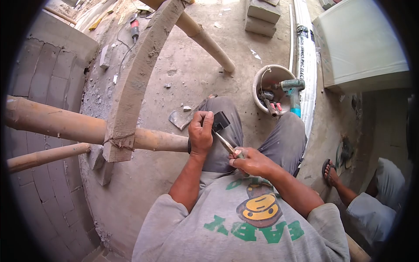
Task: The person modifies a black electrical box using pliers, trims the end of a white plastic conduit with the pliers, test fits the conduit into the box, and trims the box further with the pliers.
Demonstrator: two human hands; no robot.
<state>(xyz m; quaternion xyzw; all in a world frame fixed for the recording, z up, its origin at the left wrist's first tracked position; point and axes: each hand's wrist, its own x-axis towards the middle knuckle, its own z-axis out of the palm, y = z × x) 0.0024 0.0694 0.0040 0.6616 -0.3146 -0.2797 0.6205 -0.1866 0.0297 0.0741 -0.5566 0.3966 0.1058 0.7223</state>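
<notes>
Over my lap, my left hand (201, 134) pinches a small black box-shaped piece (221, 121) between thumb and fingers. My right hand (251, 161) is closed around the handle of a screwdriver (224, 142), whose metal shaft slants up to the left. The shaft's end meets the lower edge of the black piece; the exact contact is hard to make out. Beyond my knees stands a bucket (256, 94) with tools inside, among them red-handled ones. A teal power drill (293, 92) rests at the bucket's right rim.
Bamboo poles (56, 118) and a rough plank (131, 83) stand close on my left, beside a block wall (48, 83). A red corded power tool (134, 29) lies farther off. Wrapped white pipes (307, 65) run along the right. Another person's foot (331, 174) is at right.
</notes>
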